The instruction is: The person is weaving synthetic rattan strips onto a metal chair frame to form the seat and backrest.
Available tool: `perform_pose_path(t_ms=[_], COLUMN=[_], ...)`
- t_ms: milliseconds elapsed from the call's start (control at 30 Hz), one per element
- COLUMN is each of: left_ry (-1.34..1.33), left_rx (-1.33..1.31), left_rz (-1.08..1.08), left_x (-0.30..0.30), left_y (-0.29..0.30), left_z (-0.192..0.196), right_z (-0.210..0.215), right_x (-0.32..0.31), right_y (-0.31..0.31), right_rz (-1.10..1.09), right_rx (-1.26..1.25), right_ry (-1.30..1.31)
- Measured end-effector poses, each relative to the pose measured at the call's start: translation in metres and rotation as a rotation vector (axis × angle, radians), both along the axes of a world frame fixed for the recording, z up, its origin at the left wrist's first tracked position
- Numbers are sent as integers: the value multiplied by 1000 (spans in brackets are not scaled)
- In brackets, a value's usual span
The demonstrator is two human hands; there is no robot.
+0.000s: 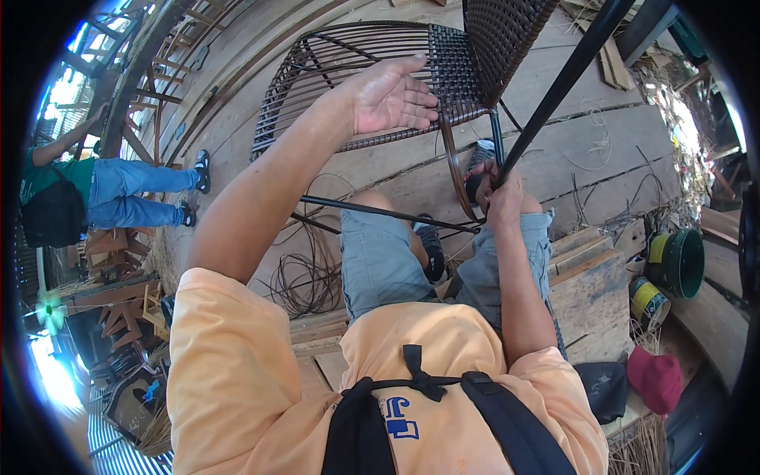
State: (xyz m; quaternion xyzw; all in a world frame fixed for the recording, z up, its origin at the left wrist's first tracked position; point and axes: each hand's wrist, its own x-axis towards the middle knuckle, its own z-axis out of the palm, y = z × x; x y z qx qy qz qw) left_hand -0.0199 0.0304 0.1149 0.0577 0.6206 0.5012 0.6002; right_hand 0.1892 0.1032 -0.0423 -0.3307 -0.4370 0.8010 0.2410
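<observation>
A dark brown woven chair [453,73] with a black metal frame stands tilted in front of me. Part of it is tightly woven, while its left part shows bare parallel strands [321,62]. My left hand [396,99] is open over the weave, palm up and fingers stretched out; whether it touches the weave I cannot tell. Lower right, my right hand [504,196] is closed around the end of the thick black chair leg [564,89]. A brown weaving strand [454,162] hangs in a loop from the woven edge down to near that hand.
Tangled strands [305,281] lie on the floor beside my knee. Wooden boards [590,297], a dark green bucket [682,261], a yellow-labelled can [649,303] and a red cap [655,378] are at the right. A person in jeans [134,190] stands at far left near wooden frames.
</observation>
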Motion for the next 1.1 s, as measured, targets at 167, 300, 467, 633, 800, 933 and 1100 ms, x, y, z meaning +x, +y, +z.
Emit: perform_pose_path(t_ms=[167, 300, 467, 633, 800, 933, 1100], left_ry=[17, -1, 227, 1168, 1980, 2063, 2095], left_rx=[46, 27, 172, 3, 97, 10, 5], left_rz=[5, 8, 59, -175, -326, -376, -344], left_x=[-5, -5, 17, 61, 83, 84, 78], left_y=[0, 6, 3, -13, -34, -31, -25], left_z=[-1, 2, 0, -1, -34, -41, -49], right_z=[3, 3, 21, 35, 70, 71, 54], right_x=[-2, -3, -8, 10, 42, 2, -8], right_y=[3, 6, 18, 17, -26, -31, -28], right_rz=[124, 95, -79, -385, -183, -81, 115], right_rx=[2, 25, 166, 631, 799, 920, 552], right_ry=[7, 8, -54, -170, -110, -126, -89])
